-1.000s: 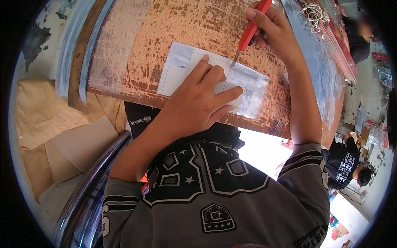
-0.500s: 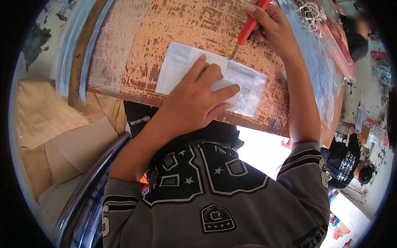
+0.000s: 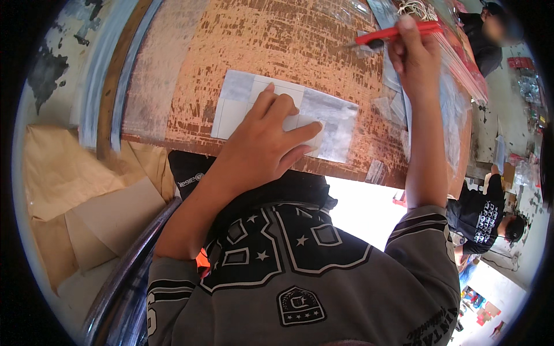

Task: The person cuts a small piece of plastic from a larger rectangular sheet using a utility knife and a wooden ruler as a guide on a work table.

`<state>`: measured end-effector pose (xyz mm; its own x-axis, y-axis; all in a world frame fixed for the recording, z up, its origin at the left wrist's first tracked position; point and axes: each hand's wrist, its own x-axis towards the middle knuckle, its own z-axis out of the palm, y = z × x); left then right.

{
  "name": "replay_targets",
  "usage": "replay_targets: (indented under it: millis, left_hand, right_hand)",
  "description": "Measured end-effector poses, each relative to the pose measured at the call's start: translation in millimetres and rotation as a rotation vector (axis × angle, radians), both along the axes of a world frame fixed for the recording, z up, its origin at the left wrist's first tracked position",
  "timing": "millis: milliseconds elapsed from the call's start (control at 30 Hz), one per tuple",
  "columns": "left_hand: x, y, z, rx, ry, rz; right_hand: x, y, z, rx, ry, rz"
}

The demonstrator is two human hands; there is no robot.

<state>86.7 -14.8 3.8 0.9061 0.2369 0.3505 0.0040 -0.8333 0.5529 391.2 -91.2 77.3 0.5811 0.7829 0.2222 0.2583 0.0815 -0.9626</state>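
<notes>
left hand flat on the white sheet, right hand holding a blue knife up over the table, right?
Not quite: the knife is red, not blue, as the head view shows. The rest holds: the left hand lies flat on the white sheet, and the right hand holds the knife up over the table.

A sheet of labels (image 3: 288, 112) lies flat on the tabletop (image 3: 277, 40), near its front edge. The left hand (image 3: 262, 144) rests on the sheet's middle, fingers spread toward the right. Well behind and to the right of the sheet, the right hand (image 3: 412, 55) is raised over the tabletop, holding a cutter (image 3: 395, 33) that points left. Clear plastic bags (image 3: 453, 98) lie on the tabletop to the right of that hand. A chair's metal frame (image 3: 130, 271) stands at the lower left, before the tabletop. Another person (image 3: 482, 216) sits beyond the tabletop's right end.
</notes>
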Motion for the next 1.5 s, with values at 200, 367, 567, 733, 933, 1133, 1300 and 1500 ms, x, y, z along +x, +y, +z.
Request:
replay_targets:
  millis: [200, 367, 567, 733, 933, 1133, 1300, 1500]
  left_hand:
    - [0.6, -2.1, 1.1, 0.024, -0.022, 0.004]
    - [-0.1, -2.2, 1.9, -0.014, 0.02, 0.004]
    - [0.7, -1.7, 3.2, -0.017, 0.014, 0.005]
    - [1.3, -1.8, 3.1, 0.001, 0.018, 0.007]
    - [1.7, -2.1, 3.2, 0.013, 0.015, 0.008]
    - [2.3, -1.9, 4.0, 0.008, 0.015, 0.004]
    - [1.7, -1.9, 4.4, 0.004, 0.028, 0.005]
    - [2.3, -1.9, 3.9, 0.01, 0.026, 0.006]
  right_hand:
    - [-20.6, -61.1, 7.3, 0.116, 0.157, -0.047]
    - [-50.0, -91.6, -7.7, 0.044, 0.122, -0.011]
    - [-45.8, -108.9, -28.3, 0.019, 0.144, 0.178]
    - [-54.7, -104.0, -41.3, 0.108, 0.136, 0.202]
    - [-52.6, -101.7, -43.3, 0.007, 0.183, 0.274]
    - [-53.4, -99.8, -47.5, 0.049, 0.159, 0.281]
    - [-54.4, -98.4, -46.8, 0.066, 0.145, 0.276]
    - [-51.1, -98.9, -49.6, 0.064, 0.142, 0.293]
